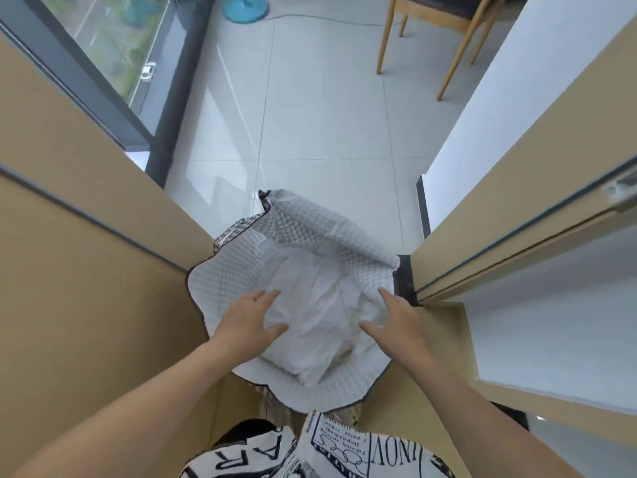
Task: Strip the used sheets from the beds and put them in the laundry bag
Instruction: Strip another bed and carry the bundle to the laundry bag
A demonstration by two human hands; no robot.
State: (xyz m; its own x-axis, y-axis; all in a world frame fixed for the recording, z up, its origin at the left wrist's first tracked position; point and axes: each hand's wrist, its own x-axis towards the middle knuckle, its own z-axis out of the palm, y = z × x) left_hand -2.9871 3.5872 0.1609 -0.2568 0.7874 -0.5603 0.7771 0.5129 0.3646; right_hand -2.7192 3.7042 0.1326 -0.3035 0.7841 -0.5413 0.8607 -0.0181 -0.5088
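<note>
Both hands, left hand [246,322] and right hand [396,319], are spread over the white sheets [317,305]; the soft laundry bag [220,281] under them may collapse, spilling sheets.

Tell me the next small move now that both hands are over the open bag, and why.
Probably press the white sheets deeper into the laundry bag. Both the left hand and the right hand are spread open above the bundle, gripping nothing, and the sheets are bunched up high inside the bag, near its folded rim. Pushing them down should leave room for more.
</note>
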